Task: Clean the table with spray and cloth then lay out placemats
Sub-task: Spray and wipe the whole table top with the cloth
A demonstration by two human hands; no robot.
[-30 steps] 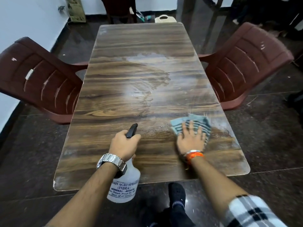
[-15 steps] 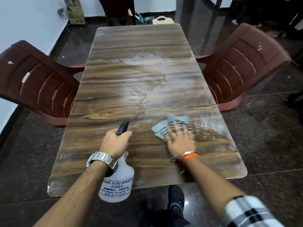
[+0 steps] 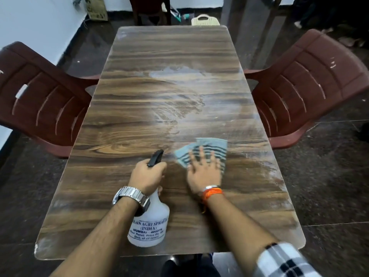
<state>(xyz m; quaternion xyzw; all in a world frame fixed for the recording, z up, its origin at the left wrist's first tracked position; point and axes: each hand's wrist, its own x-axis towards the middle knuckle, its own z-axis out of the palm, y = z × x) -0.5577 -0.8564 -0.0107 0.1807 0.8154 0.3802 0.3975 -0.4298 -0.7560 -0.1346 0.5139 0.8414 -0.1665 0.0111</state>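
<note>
Right hand [image 3: 203, 170]: flat on the blue striped cloth [image 3: 207, 150], fingers spread, pressing it to the near right part of the wooden table [image 3: 139, 108].
Left hand [image 3: 147, 174]: closed around the neck of a white spray bottle [image 3: 149, 222], black nozzle [image 3: 155, 158] pointing away, just beside the cloth.
Wrists: steel watch [image 3: 130, 196] on the left, orange band [image 3: 212, 192] on the right; a checked sleeve [image 3: 283, 260] shows at the near edge.
Tabletop: pale wet streaks [image 3: 179, 92] run across the middle and right side.
Surroundings: maroon plastic chairs flank the table, one at left [image 3: 40, 96], one at right [image 3: 305, 84]; a cream stool [image 3: 204, 20] stands past the far end on the dark floor.
Placemats: not seen.
</note>
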